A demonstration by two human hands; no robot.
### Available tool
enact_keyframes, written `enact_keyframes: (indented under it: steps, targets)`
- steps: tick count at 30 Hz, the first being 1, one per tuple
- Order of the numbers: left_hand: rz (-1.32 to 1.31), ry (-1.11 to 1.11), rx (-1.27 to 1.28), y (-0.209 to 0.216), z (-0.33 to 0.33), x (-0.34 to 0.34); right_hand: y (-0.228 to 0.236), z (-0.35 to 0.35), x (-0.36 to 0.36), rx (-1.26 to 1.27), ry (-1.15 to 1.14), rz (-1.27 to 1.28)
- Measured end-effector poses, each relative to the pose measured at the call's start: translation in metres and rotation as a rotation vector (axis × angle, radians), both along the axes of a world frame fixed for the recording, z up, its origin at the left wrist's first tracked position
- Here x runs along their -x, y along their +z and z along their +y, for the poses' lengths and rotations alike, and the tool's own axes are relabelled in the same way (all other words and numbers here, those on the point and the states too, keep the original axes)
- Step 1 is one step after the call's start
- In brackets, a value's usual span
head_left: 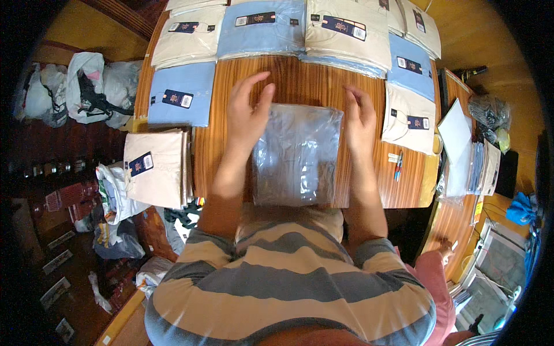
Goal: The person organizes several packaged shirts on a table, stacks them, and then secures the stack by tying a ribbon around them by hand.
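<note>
A folded grey-blue garment in a clear plastic bag (295,158) lies on the wooden table in front of me, its plastic shining with reflections. No tag shows on its upper face. My left hand (249,112) hovers by its upper left corner, thumb and fingers apart and holding nothing. On the other side, my right hand (361,120) is raised beside the upper right corner, also empty, with its fingers loosely extended. Whether either hand touches the plastic, I cannot tell.
Bagged blue garments (182,95) and cream garments (347,34) with dark tags line the table's far side. A beige stack (156,167) stands at the left edge. Pens (398,167) lie at right. Another person's hand (445,249) rests on a side table.
</note>
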State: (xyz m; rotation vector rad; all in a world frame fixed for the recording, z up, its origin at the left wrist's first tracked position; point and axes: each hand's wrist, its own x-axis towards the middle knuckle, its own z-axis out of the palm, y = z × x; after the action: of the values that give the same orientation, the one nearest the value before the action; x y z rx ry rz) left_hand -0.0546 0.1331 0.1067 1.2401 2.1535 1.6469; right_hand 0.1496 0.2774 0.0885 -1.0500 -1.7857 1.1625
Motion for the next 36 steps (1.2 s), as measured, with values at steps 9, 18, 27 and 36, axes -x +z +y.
enact_keyframes:
  steps: [9,18,27,36]
  targets:
    - [-0.324,-0.23,0.292,-0.11,-0.151,-0.089,-0.074,-0.11,-0.078,0.846,0.309,0.506]
    - [-0.874,-0.306,0.032,-0.121,-0.173,-0.096,-0.09,-0.101,-0.089,0.549,0.442,0.057]
    - [0.378,0.156,0.374,0.003,0.016,-0.039,-0.003,-0.014,0.063,-0.389,0.262,-0.78]
    - [-0.007,0.141,0.9,-0.065,0.053,-0.009,-0.029,-0.024,0.106,0.0,0.413,-1.027]
